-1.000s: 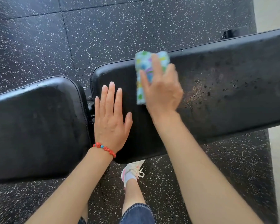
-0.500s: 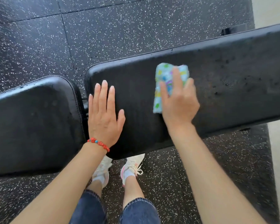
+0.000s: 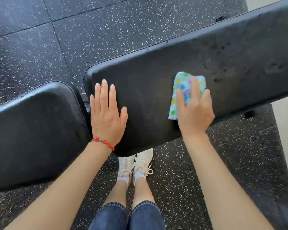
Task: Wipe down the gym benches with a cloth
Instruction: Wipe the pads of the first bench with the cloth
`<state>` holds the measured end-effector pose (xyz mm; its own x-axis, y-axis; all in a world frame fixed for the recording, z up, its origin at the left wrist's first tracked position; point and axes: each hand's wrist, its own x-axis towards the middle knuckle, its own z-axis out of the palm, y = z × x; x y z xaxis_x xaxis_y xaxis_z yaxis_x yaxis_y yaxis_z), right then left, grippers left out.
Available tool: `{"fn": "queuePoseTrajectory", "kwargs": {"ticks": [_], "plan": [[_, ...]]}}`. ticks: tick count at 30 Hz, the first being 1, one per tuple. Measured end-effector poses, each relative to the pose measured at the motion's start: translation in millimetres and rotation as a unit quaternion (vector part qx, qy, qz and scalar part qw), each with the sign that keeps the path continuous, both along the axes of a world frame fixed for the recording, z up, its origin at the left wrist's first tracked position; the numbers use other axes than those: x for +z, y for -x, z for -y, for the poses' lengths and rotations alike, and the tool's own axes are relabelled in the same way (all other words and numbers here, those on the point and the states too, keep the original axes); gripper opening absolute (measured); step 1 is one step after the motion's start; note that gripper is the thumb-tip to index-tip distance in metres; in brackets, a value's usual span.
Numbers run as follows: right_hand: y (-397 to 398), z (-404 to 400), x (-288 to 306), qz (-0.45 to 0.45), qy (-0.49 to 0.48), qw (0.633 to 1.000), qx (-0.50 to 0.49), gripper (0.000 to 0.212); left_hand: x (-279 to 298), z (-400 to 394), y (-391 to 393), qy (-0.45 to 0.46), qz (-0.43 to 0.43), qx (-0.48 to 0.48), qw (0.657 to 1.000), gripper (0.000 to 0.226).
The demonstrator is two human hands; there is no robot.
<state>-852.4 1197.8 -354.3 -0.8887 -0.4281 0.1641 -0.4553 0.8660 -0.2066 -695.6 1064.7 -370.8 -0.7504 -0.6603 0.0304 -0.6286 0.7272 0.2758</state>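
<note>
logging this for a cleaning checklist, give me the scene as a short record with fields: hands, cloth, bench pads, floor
left hand: left hand flat, palm down, on the long pad, red bead bracelet at the wrist
right hand: right hand pressing the cloth onto the same pad
cloth: folded, light blue with coloured dots
pad surface: dark spots right of the cloth
second pad: short pad on the left, untouched
floor: black speckled floor

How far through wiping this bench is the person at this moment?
Partway, by the look of it. The long pad looks even and free of spots near the flat left hand. In hand: the right hand presses the folded cloth mid-pad. Left: dark spots and smudges right of the cloth, around. Whether the shorter pad has been wiped cannot be told.
</note>
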Motion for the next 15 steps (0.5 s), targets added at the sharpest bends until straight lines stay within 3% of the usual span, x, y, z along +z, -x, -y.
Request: {"fn": "queuePoseTrajectory", "kwargs": {"ticks": [4, 8, 11, 15], "plan": [[-72, -5, -4, -0.036, -0.019, 0.986, 0.162, 0.043, 1, 1, 0, -0.001, 0.01, -0.006, 1.0, 0.058], [-40, -22, -6, -0.089, -0.044, 0.966, 0.239, 0.041, 5, 1, 1, -0.011, 0.017, -0.003, 1.0, 0.057], [20, -52, -7, -0.095, -0.047, 0.992, 0.069, 0.04, 8, -2, 5, -0.019, 0.021, -0.006, 1.0, 0.058], [71, -75, 8, 0.038, -0.027, 0.995, -0.09, 0.05, 11, -20, 21, -0.017, 0.019, -0.045, 0.999, 0.058]]}}
